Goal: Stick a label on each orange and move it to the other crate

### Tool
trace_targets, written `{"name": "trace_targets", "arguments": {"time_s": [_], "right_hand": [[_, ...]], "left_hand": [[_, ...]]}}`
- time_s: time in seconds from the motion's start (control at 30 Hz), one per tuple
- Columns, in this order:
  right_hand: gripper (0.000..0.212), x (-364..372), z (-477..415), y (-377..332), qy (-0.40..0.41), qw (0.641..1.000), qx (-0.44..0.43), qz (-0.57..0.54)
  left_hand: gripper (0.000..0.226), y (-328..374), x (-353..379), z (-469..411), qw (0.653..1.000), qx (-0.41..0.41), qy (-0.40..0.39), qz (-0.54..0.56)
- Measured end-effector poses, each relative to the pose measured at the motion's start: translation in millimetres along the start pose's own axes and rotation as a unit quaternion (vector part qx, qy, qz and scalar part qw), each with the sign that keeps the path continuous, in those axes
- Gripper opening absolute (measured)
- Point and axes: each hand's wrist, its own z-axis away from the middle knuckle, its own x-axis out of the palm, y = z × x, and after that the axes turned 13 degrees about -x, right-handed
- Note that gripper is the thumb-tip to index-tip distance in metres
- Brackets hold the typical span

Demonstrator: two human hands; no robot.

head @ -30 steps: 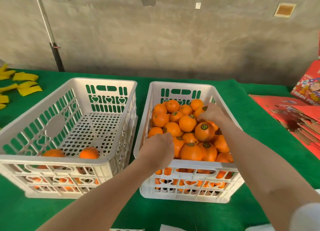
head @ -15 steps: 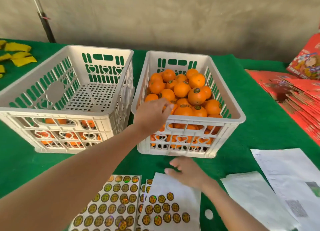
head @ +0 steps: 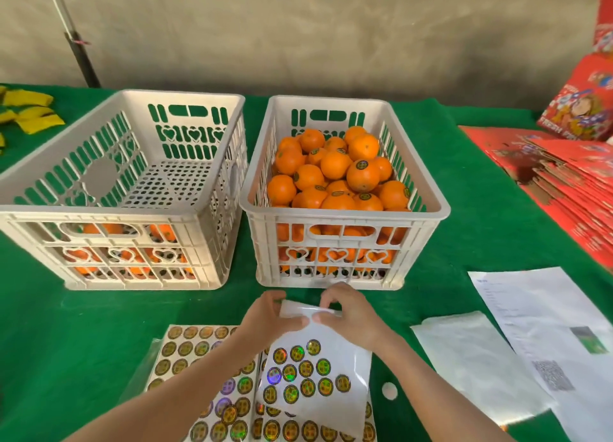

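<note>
Two white plastic crates stand side by side on the green cloth. The right crate (head: pixel 431 206) is heaped with oranges (head: pixel 335 164), several bearing round labels. The left crate (head: pixel 99 209) holds a few oranges (head: pixel 114 259), seen through its front slots. In front of the crates lie sheets of round gold labels (head: pixel 185 348). A partly used label sheet (head: pixel 331 372) is lifted at its far edge. My left hand (head: pixel 268 319) and my right hand (head: pixel 351 312) both pinch that far edge, just in front of the right crate.
White papers (head: pixel 537 312) and a plastic sleeve (head: pixel 464 352) lie at the right. Red fruit boxes (head: pixel 570 172) are stacked at the far right. Yellow pieces (head: pixel 33 113) lie at the far left. A dark pole (head: pixel 83 60) stands against the grey wall.
Both hands have left the right crate and come down to the label sheets. My left hand joined my right at the far edge of the partly used sheet, which is now lifted.
</note>
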Motion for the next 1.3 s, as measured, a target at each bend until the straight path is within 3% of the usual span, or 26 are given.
{"name": "trace_targets", "arguments": {"time_s": [0.07,0.17,0.23,0.33,0.5,0.6,0.77,0.87,0.93,1.03,1.07,1.2,1.3], "right_hand": [[0.017,0.3,-2.1,-7.8,0.034,0.999,-0.026,0.030],[0.023,8.2,5.8,-15.4,0.191,0.969,-0.087,0.129],[0.018,17.8,17.6,-16.9,0.238,0.951,-0.127,0.154],[0.019,32.9,32.8,-15.8,0.190,0.957,-0.127,0.177],[0.021,40.9,33.1,-15.9,0.186,0.960,-0.130,0.162],[0.023,41.4,31.9,-17.8,0.173,0.963,-0.133,0.159],[0.012,43.5,34.1,-19.4,0.174,0.973,-0.105,0.107],[0.007,42.6,35.4,-17.5,0.176,0.979,-0.075,0.063],[0.006,37.8,33.4,-20.5,0.172,0.981,-0.071,0.046],[0.007,26.7,25.6,-36.4,0.197,0.974,-0.112,0.027],[0.008,22.9,21.8,-43.5,0.210,0.969,-0.131,0.021],[0.009,7.4,1.1,-77.8,0.263,0.938,-0.227,-0.004],[0.008,-5.1,-23.6,-107.6,0.297,0.906,-0.300,-0.020]], "left_hand": [[0.015,5.0,5.0,0.1,0.998,-0.063,-0.010,0.028],[0.010,7.0,8.4,1.4,0.983,-0.124,0.001,0.139],[0.009,7.5,8.2,4.7,0.969,-0.146,-0.008,0.198],[0.018,7.3,5.6,7.5,0.955,-0.169,-0.036,0.239],[0.007,4.2,3.1,8.8,0.938,-0.173,-0.100,0.282],[0.006,3.4,1.6,6.3,0.943,-0.179,-0.095,0.264],[0.028,3.3,-0.7,1.0,0.965,-0.159,-0.073,0.196],[0.028,-2.1,0.8,-4.5,0.985,-0.116,-0.055,0.114],[0.037,-0.7,0.3,-2.4,0.997,-0.071,-0.025,0.001],[0.063,4.5,-11.3,8.9,0.973,0.052,0.116,-0.190],[0.060,7.5,-19.0,14.7,0.958,0.108,0.165,-0.210],[0.012,25.7,-69.8,41.2,0.901,0.362,0.191,-0.144],[0.007,43.1,-115.6,54.5,0.886,0.402,0.221,-0.069]]}}
